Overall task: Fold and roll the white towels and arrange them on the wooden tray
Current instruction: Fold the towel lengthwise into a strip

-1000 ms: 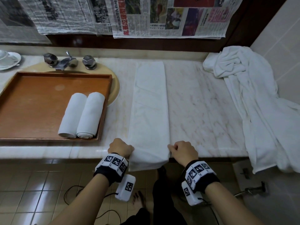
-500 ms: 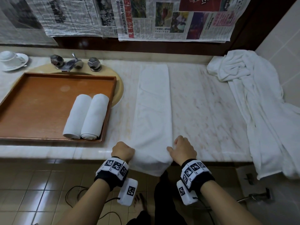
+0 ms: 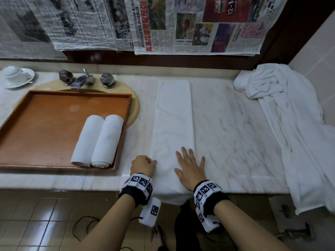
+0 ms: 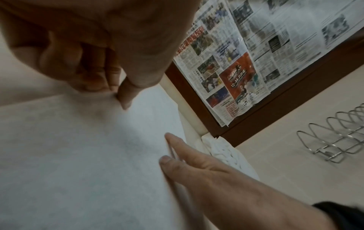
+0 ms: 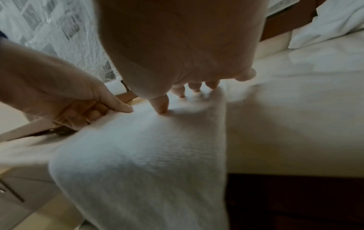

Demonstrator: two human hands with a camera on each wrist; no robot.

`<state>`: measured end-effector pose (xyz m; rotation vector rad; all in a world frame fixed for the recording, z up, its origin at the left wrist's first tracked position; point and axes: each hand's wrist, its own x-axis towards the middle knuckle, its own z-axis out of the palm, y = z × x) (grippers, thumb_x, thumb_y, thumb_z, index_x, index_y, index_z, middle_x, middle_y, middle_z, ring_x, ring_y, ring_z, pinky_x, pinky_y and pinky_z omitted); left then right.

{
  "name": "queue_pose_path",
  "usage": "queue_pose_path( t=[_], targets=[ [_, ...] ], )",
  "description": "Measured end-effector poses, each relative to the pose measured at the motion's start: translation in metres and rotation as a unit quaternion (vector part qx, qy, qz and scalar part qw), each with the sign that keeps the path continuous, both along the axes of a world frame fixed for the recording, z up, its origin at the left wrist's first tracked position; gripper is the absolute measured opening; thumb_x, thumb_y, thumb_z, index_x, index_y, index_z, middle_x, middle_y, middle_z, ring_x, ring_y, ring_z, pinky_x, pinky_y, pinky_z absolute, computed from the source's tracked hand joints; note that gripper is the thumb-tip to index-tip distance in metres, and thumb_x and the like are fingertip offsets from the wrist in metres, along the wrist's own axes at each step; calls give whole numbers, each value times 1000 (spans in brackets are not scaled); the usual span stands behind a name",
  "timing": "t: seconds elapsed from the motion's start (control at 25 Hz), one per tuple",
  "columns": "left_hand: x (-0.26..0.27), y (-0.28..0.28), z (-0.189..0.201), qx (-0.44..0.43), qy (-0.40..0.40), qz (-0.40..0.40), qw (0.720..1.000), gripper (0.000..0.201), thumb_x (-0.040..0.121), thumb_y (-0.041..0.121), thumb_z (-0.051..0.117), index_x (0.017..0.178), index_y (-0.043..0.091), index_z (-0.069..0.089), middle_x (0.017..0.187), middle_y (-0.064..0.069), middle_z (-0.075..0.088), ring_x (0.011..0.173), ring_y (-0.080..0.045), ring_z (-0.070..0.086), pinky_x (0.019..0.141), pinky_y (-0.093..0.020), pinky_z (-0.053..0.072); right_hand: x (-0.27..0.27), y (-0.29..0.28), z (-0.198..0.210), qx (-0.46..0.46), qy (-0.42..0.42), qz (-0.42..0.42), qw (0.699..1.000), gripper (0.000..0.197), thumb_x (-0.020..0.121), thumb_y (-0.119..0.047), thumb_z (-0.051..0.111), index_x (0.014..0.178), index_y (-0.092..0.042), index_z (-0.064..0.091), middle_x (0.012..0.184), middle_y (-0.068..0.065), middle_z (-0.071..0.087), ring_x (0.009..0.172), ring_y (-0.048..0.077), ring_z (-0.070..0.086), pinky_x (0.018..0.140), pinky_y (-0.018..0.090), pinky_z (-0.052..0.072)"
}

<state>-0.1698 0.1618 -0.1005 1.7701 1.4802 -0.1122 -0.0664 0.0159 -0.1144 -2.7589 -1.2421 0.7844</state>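
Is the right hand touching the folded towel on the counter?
Touching. In the head view the right hand lies flat, fingers spread, on the folded towel; the right wrist view shows its fingertips pressing in.

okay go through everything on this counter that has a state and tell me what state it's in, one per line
Folded towel: flat strip, near end hanging over counter edge.
Rolled towels: two, side by side in wooden tray.
Loose towel: unfolded, crumpled, draping off counter.
Left hand: pinching strip's left edge.
Right hand: flat, pressing strip.
Cup: upside down on saucer.

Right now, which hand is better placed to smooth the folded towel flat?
Probably the right hand: it lies flat, fingers spread, on the towel. The left hand is curled, pinching its left edge.
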Motion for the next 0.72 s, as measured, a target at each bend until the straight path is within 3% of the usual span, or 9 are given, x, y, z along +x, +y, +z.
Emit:
queue_pose_path(
  t=[0.12, 0.2, 0.28, 0.4, 0.56, 0.72],
  targets=[
    [7, 0, -2, 10, 22, 0, 1000, 18, 85, 26, 64, 78, 10, 68, 80, -6, 66, 68, -23, 57, 62, -28, 47, 11, 1, -5, -31, -2, -10, 999, 66, 102, -46, 21, 153, -21, -12, 158, -5, -27, 145, 15, -24, 113, 63, -12],
    [15, 3, -2, 9, 20, -2, 1000, 23, 83, 31, 66, 74, 11, 64, 74, -5, 63, 63, -23, 57, 58, -26, 44, 18, 8, -4, -47, -5, -13, 999, 68, 102, -47, 19, 152, -17, -16, 156, -4, -31, 145, 16, -26, 112, 63, -14],
    [26, 11, 0, 12, 4, 8, 1000, 27, 82, 36, 67, 81, 10, 66, 82, -7, 64, 71, -26, 58, 61, -26, 41, 24, 17, -4, -44, -2, 20, 999, 68, 102, -47, 18, 152, -18, -17, 156, -4, -32, 145, 16, -26, 112, 64, -14],
    [42, 23, 1, 14, 23, 26, 999, 23, 85, 29, 63, 89, 6, 68, 84, -8, 63, 72, -27, 54, 64, -26, 41, 39, 29, -6, -40, 3, 42, 998, 68, 102, -49, 18, 152, -19, -17, 153, -7, -35, 144, 15, -27, 112, 63, -13],
    [66, 31, 2, 37, 62, -6, 997, 33, 85, 47, 61, 93, 15, 61, 91, -4, 60, 86, -28, 59, 71, -30, 46, 59, 46, -6, -41, 1, 25, 999, 69, 102, -49, 19, 152, -17, -17, 156, -4, -32, 144, 16, -26, 111, 64, -14],
    [85, 48, 0, 24, 47, 10, 999, 25, 89, 32, 56, 102, 12, 62, 107, -8, 62, 94, -31, 58, 76, -32, 47, 80, 61, -5, -32, -11, 40, 999, 67, 102, -48, 19, 153, -19, -14, 157, -1, -29, 145, 16, -24, 112, 64, -12]
  ],
)
